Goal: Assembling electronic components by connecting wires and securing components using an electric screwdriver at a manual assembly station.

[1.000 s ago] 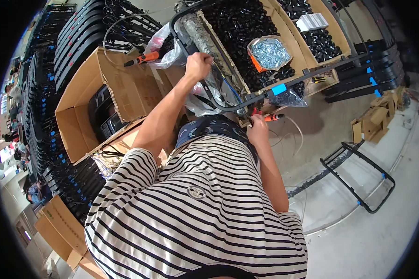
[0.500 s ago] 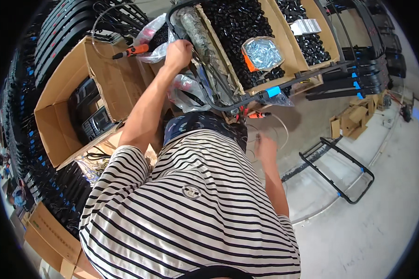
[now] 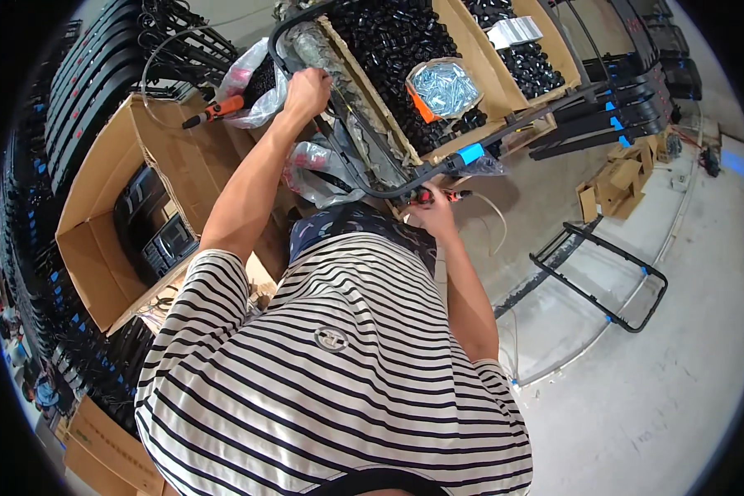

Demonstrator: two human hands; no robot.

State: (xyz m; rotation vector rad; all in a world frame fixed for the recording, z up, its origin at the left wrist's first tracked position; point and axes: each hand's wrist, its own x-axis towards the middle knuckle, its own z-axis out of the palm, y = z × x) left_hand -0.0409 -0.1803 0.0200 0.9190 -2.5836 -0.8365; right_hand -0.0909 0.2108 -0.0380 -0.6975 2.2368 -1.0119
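Observation:
A black tubular frame [image 3: 357,175] with blue tape on one corner lies across the bench in front of me. My left hand [image 3: 307,93] is closed at its left side; what the fingers hold is hidden beneath them. Below the frame's near corner, my right hand [image 3: 434,215] has its fingers around a red and black power screwdriver [image 3: 463,196], whose pale cable loops off to the right. Right behind the frame is a grey, worn padded roll [image 3: 318,51].
Cardboard trays of black plastic parts [image 3: 388,54] sit beyond the frame, with a bag of screws [image 3: 446,89] on top. An orange power screwdriver [image 3: 215,111] rests by an open carton [image 3: 99,223] at left. Another black frame [image 3: 591,285] lies on the floor at right.
My right hand has moved up and inward from beside the cable to the red and black power screwdriver. My left hand stays closed at the frame's left side.

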